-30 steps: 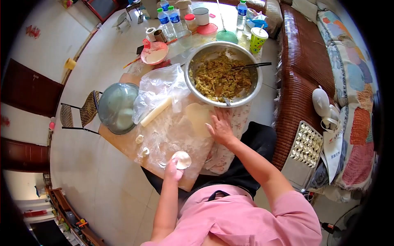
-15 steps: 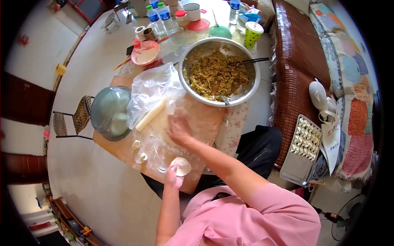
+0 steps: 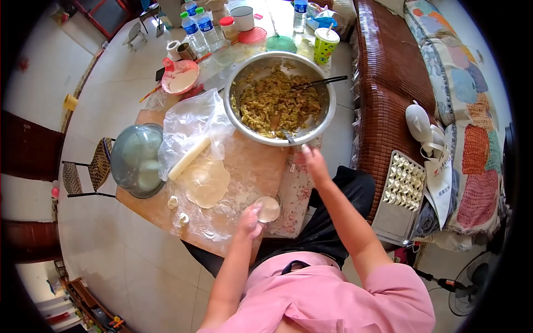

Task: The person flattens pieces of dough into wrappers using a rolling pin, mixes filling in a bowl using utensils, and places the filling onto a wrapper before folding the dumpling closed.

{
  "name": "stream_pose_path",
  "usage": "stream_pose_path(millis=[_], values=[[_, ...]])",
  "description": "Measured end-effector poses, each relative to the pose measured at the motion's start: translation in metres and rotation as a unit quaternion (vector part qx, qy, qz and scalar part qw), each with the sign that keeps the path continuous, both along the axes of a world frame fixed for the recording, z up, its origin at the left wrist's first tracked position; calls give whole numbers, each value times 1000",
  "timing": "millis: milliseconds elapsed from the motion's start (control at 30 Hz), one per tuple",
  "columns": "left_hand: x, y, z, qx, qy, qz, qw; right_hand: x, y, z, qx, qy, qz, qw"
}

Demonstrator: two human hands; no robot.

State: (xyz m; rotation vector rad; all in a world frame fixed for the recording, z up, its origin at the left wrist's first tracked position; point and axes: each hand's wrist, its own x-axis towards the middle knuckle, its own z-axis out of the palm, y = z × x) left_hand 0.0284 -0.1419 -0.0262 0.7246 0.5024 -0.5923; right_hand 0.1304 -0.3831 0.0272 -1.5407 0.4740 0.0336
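A round dough wrapper (image 3: 270,210) rests in my left hand (image 3: 252,222), its thumb at the wrapper's edge. Beside the rim of the large metal bowl (image 3: 327,119), my right hand (image 3: 313,162) is blurred, and whether it holds anything cannot be made out. Chopped filling (image 3: 277,102) lies in the bowl, with dark chopsticks (image 3: 319,82) and a spoon handle in it. On the floured board (image 3: 261,161) lie several overlapping flat wrappers (image 3: 208,183), a pale rolling pin (image 3: 189,159) and two small dough lumps (image 3: 178,210).
A glass lid (image 3: 130,161) covers pale dough at the board's left, near a plastic bag (image 3: 194,125). Farther back are a pink bowl (image 3: 180,76), bottles (image 3: 194,36) and a green cup (image 3: 325,44). A tray of dumplings (image 3: 402,188) lies on the brown sofa (image 3: 391,72).
My right hand has moved right, from over the board to the bowl's lower rim, uncovering the flat wrappers. My left hand has shifted right with its wrapper. The view has shifted slightly.
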Motion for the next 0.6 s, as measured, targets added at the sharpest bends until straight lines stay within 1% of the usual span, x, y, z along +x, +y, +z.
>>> stream_pose_path(millis=[67, 100, 167, 200, 233, 267, 300, 333, 367, 433, 467, 567, 600], values=[[12, -15, 14, 102, 10, -20, 995, 18, -16, 24, 147, 79, -64, 984], [16, -12, 8, 103, 7, -21, 994, 28, -21, 25, 149, 76, -65, 984], [29, 7, -7, 139, -8, 46, 989, 47, -29, 20, 207, 115, -64, 969], [33, 15, -1, 106, -8, 93, 990, 58, -29, 12, 190, 123, -81, 971], [37, 24, 5, 109, -10, 95, 989, 66, -30, 1, 193, 121, -78, 971], [40, 34, 11, 109, -5, 131, 985, 72, -32, -10, 219, 137, -83, 962], [41, 44, 15, 108, -2, 168, 980, 76, -31, -9, 245, 152, -86, 954], [40, 54, 13, 90, -9, 187, 978, 78, -31, -8, 280, 141, -109, 943], [32, 61, 13, 92, -12, 191, 977, 77, -30, -8, 281, 141, -104, 944], [19, 70, 30, 85, -36, 165, 982, 74, -27, -3, 235, 129, -136, 954], [11, 75, 28, 72, -30, 166, 983, 67, -29, -1, 235, 118, -123, 957], [-10, 80, 41, 49, -6, 186, 981, 29, -31, 17, 241, 124, -124, 955], [-17, 84, 33, 49, -2, 192, 980, 11, -35, 24, 231, 136, -105, 958]])
